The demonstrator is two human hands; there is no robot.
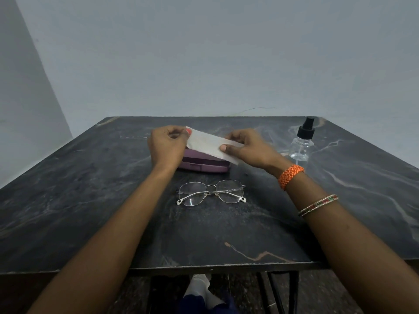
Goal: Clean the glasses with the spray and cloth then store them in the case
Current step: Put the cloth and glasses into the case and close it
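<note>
A white cloth [209,142] is stretched between both hands above the table's middle. My left hand [167,146] pinches its left end and my right hand [247,148] pinches its right end. Under the cloth lies a closed purple case [204,165], partly hidden by my left hand. Thin metal-framed glasses [210,192] rest on the table nearer to me, temples folded, touched by neither hand. A clear spray bottle [302,141] with a black nozzle stands upright at the far right.
The dark marble table [90,200] ends at a near edge close to my body and meets a pale wall at the back. Black metal legs and a white-clad foot show under the near edge.
</note>
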